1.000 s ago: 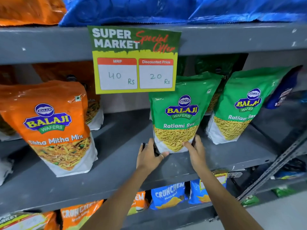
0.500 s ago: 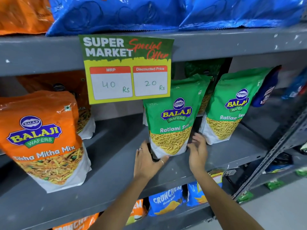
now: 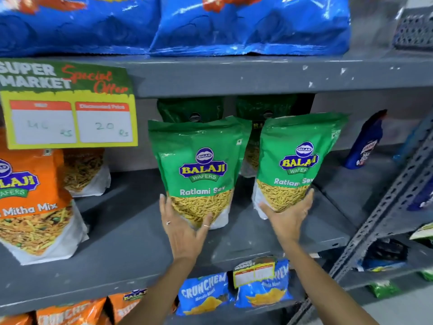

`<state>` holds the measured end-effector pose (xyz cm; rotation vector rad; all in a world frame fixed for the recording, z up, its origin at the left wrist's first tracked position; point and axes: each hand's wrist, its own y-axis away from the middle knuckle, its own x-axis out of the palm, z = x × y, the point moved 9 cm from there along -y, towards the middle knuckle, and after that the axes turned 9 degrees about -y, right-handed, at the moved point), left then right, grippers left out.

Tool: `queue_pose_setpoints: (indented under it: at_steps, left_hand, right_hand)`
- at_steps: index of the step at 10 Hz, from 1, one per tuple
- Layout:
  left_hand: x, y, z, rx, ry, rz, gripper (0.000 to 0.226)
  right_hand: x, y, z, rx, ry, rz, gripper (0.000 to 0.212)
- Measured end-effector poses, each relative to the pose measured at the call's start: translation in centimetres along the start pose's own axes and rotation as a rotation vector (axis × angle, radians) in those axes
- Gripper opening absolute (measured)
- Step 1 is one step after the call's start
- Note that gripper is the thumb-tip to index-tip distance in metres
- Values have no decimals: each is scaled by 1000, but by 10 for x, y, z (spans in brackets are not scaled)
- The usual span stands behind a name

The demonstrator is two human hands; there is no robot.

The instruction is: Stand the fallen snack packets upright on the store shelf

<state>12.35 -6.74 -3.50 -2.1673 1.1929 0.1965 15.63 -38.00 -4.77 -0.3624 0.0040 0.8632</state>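
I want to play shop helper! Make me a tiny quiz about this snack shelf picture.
1. True or false: the left hand is touching an orange packet.
2. Which packet does the right hand cup at its base? A) the right green Ratlami Sev packet B) the blue Crunchem packet C) the orange Mitha Mix packet
3. Fill in: the discounted price on the offer sign reads ___ Rs.

Key: 1 false, it holds the base of the left green Ratlami Sev packet; 2 A; 3 20.
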Motion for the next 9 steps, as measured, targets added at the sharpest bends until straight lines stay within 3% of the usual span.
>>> queue_pose_setpoints:
  at_steps: [1,5,7,9]
  left_hand:
    - [2,1,-1,-27,37,-3,100]
    - [-4,7,-8,11,-182,68,112]
    - [-11,10,2,-6,-287,132,104]
    - [-32,14,-6,-4,-279,74,107]
  right_hand:
    - [4,-3,-2,3,-17,58,131]
    - [-8,-8,-14,29,-94,40,126]
    - [-12,-9,-12,30,-89,90,125]
    - [-23,5,15,-170,49,-21,113]
